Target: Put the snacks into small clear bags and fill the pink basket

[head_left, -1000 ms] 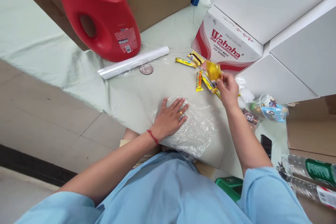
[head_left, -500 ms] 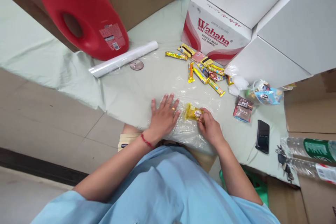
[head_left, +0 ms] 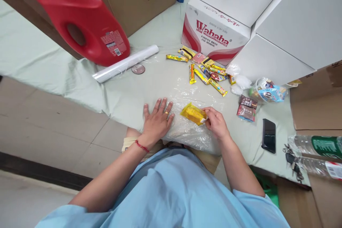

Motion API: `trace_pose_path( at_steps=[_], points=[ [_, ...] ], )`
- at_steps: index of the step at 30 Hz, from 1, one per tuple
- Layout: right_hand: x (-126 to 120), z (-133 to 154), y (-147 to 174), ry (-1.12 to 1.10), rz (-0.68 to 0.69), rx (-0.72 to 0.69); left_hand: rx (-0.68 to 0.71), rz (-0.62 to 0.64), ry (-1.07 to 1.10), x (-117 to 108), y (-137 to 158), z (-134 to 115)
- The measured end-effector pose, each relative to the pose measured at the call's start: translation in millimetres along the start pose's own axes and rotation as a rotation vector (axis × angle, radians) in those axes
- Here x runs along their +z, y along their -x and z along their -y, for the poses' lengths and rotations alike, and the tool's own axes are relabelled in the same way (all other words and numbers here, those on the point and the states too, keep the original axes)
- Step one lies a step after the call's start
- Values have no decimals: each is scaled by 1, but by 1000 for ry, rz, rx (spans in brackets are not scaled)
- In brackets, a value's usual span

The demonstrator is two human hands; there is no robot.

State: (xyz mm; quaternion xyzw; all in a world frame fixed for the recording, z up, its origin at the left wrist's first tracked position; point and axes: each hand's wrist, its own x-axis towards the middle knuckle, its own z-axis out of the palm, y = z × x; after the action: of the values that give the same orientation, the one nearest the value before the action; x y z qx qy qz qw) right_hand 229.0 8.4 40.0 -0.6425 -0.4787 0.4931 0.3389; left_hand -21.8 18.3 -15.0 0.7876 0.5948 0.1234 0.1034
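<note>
Pinching the right-hand end of a yellow, pillow-shaped plastic packet (head_left: 192, 114), thumb and fingers of the bare right hand (head_left: 216, 123) are clamping together on it. I am watching from afar through the head camera. Packet is sitting over a crinkled sheet of clear plastic film (head_left: 187, 137), its free end pointing toward the bare left hand (head_left: 157, 122), well short of touching. Left hand is gripping nothing: palm down, fingers spread apart, resting at the film's left side on a table draped in pale green cloth (head_left: 123, 98).

Step in hand, as I am judging it: positioning the packet over the film. Next move seems to be calling for a steady right-hand pinch, packet lying flat, and film not dragging or creasing.

Hard to make out: fingertips are hiding behind the packet's end, and I cannot tell whether its underside is touching the film. Film edges are blending into the cloth; whether the left palm is pinning one, I cannot say. Top edge of view is cutting off a large red plastic jug (head_left: 85, 17); right edge is cropping two clear plastic bottles (head_left: 324, 145). Small yellow-wrapped snack sticks (head_left: 217, 87) are overlapping beyond the film, some partly covered.
</note>
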Motion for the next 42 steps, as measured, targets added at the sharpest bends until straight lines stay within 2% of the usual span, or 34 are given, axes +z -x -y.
trace_pose_path(
  at_steps=[2,3,6,8,11,13,16,18,22,25,27,32,36,39,42],
  points=[
    [0,-4,-8,44,11,91,1,-7,2,0,0,1],
    [-1,-5,-10,126,-14,80,2,-11,2,0,0,1],
    [-9,-6,-8,447,-184,-145,13,-22,6,-1,1,1],
    [-12,-2,-2,588,-204,-337,21,-28,14,-1,1,1],
    [-8,4,-1,708,-48,-501,25,-34,28,-2,1,1],
    [-3,5,-7,834,39,-506,23,-35,29,-2,1,1],
    [1,4,-20,987,107,-440,17,-33,21,-2,1,0],
    [-1,3,-24,996,80,-421,16,-32,21,-1,2,0],
    [-8,6,-19,922,-80,-426,14,-29,29,0,2,1],
    [-5,12,-13,891,-140,-447,8,-27,31,1,2,2],
    [4,13,-15,900,-131,-444,8,-29,33,1,1,2],
    [27,3,-27,958,7,-345,2,-21,44,0,1,1],
    [19,-8,-14,791,-60,-440,-18,-80,66,-8,7,10],
    [1,-20,15,678,-82,-557,116,-113,63,-15,13,25],
    [-8,-40,49,710,68,-665,309,-33,68,-21,12,45]
  ],
)
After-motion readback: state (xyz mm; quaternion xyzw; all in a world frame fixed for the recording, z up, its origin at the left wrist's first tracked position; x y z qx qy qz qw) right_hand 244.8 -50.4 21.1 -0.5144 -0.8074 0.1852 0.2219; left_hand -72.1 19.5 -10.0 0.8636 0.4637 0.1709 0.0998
